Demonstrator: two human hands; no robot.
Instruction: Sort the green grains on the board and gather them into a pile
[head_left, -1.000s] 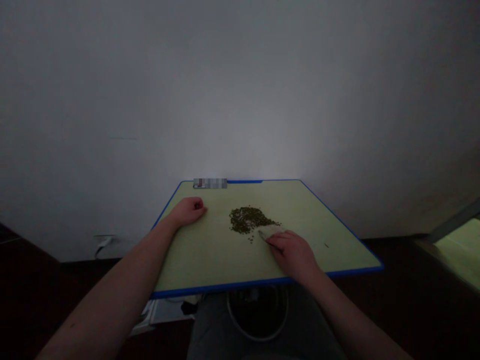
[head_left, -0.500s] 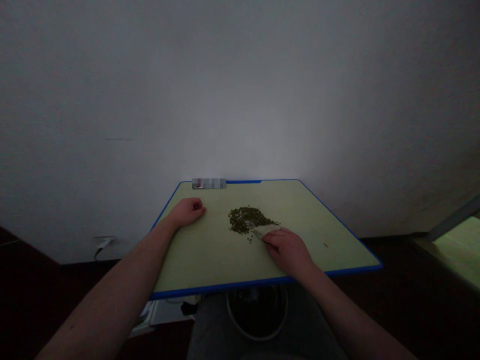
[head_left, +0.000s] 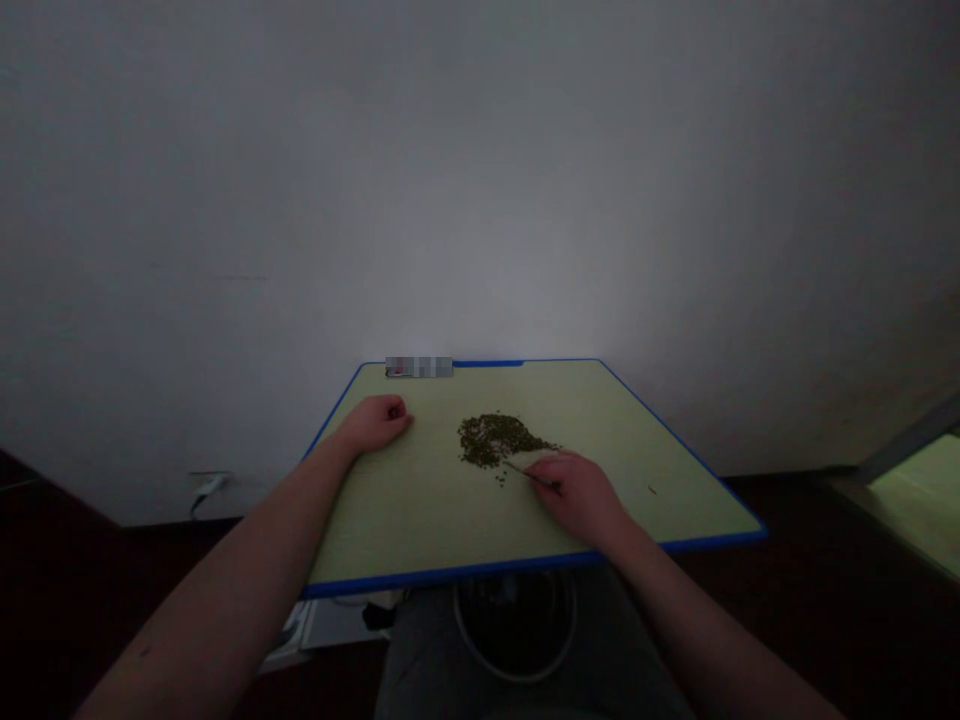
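Note:
A loose pile of small dark-green grains [head_left: 491, 440] lies spread on the pale yellow-green tabletop [head_left: 420, 520]. Just to its lower right, my right hand [head_left: 581, 495] is closed around a thin flat tool [head_left: 534, 474], whose tip points left at the pile's near edge. The tool's kind is too small and dim to make out, and my fingers hide its rear part. Left of the pile, my left hand [head_left: 375, 422] rests on the tabletop in a loose fist, with nothing visible in it and apart from the grains.
A blue rim [head_left: 442, 577] edges the table. At the far left edge lies a blurred-out strip [head_left: 418, 367]. One small dark sliver [head_left: 652, 490] is on the right side. Below the near edge, a round bowl [head_left: 517, 640] rests on my lap. A wall [head_left: 480, 200] stands behind.
My right hand has turned slightly, so the tool shows as a thin dark line instead of a broader pale face. The left hand and the pile look the same.

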